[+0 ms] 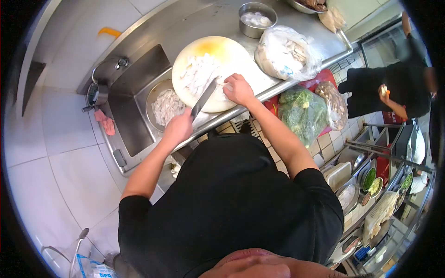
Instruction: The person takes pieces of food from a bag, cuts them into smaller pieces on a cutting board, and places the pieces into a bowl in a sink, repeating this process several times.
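The left hand (pixel 178 127) has a closed grip on a knife (pixel 204 98). The right hand (pixel 238 89) presses down on white pieces (pixel 199 74) on the round board (pixel 215 48) on the worktop (pixel 204 18), beside the sink (pixel 139 74).

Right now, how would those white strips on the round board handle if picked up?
The white strips look thin and wet, so probably floppy and slippery. They lie loosely heaped on the board, so likely light and easy to scatter.
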The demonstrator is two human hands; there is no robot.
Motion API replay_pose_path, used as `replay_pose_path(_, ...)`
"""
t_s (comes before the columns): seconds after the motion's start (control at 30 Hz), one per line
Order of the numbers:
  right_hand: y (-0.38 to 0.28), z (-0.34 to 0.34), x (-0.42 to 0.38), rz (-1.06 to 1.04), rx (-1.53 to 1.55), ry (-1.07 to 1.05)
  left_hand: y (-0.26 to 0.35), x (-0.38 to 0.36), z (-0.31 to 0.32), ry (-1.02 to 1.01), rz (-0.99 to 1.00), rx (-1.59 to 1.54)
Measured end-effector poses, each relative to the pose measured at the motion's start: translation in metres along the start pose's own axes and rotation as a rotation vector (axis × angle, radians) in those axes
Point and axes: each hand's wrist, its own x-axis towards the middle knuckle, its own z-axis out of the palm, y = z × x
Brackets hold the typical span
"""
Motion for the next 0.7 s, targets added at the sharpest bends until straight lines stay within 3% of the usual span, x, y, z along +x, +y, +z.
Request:
replay_pose_path(0.1,-0.011,-0.018,0.006,-0.112,-0.125,-0.079,0.043,0.058,0.001,0.034,0.014,-0.024)
replay_pose_path(0.23,-0.007,-0.007,0.005,-0.027,-0.216,-0.208,0.074,0.101,0.009,0.034,-0.007,-0.041)
replay_pose_path(0.4,-0.004,-0.002,0.003,-0.013,-0.233,-0.161,0.048,0.061,0.022,-0.021,-0.015,-0.015)
replay_pose_path(0.5,-0.004,-0.001,0.002,0.031,-0.257,-0.183,-0.002,0.004,0.051,-0.066,-0.051,-0.037)
replay_pose_path(0.7,0.002,-0.012,-0.013,0.011,-0.095,-0.056,-0.014,-0.025,0.014,-0.080,-0.018,0.000)
